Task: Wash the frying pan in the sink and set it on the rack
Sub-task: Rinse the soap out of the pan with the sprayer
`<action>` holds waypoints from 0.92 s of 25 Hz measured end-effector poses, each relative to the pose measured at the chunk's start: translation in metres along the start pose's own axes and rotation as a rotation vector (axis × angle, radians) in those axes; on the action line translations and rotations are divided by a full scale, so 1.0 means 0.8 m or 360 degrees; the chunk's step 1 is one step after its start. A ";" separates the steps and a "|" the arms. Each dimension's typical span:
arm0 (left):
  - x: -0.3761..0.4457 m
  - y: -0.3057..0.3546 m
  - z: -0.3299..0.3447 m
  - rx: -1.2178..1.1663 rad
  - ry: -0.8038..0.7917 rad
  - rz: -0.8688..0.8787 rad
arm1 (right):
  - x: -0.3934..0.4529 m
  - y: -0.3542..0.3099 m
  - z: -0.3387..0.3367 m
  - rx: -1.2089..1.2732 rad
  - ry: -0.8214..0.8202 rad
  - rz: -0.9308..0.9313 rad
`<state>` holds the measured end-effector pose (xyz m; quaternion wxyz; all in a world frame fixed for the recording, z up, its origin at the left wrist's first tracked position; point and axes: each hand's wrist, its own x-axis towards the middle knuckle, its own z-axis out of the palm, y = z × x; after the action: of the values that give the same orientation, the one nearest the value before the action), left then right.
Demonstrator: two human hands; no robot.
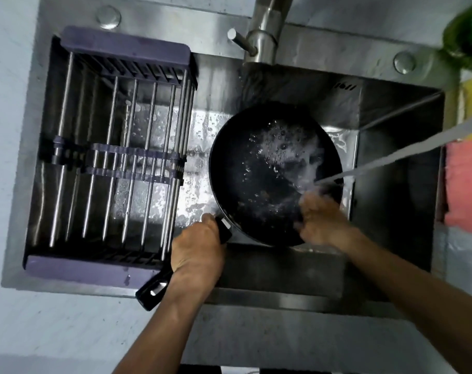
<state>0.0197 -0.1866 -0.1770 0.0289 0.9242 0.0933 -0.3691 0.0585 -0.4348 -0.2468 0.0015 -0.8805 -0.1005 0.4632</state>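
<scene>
Head view: black frying pan [267, 171] held tilted inside the steel sink [396, 163], right part of the basin, left hand [197, 248] clenched round its black handle [155, 287] that juts out over the sink's near edge toward the pale counter [54, 333]. Right hand [322, 221] blurred, at the pan's near-right inner rim under a water stream [391, 155] coming in from the right, grip not readable; foam and droplets across the pan's inside. Purple-framed rack [113, 157] of metal rods spanning the basin's left part, just beside the pan and not touching it, faucet [264, 36] at the back, green bottle [467, 36] top right, pink cloth [465, 184] at the right edge.
</scene>
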 end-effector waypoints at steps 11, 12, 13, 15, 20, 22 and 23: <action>0.000 -0.005 0.008 0.0006 0.0033 0.0083 | 0.084 -0.084 0.026 0.0613 0.0503 0.0222; 0.001 -0.004 0.010 0.0025 0.0029 0.0090 | 0.097 -0.099 0.025 0.0605 0.0558 0.0048; 0.003 -0.005 0.011 0.0040 0.0035 0.0100 | 0.118 -0.103 0.012 0.0574 0.0637 -0.0124; 0.003 -0.005 0.013 0.0024 0.0028 0.0080 | 0.148 -0.080 -0.024 0.0648 0.0662 -0.0154; 0.003 -0.004 0.010 0.0041 0.0009 0.0067 | 0.116 -0.099 0.009 0.0690 0.0770 0.0135; 0.002 -0.005 0.012 0.0087 -0.0002 0.0070 | 0.154 -0.142 -0.047 0.1088 0.0930 0.0135; -0.001 -0.005 0.016 0.0077 -0.0005 0.0059 | 0.166 -0.159 -0.084 0.1381 0.1003 0.0355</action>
<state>0.0098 -0.1842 -0.1853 0.0136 0.9257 0.0671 -0.3720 0.1640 -0.2802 -0.3047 0.3454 -0.9005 0.1992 0.1734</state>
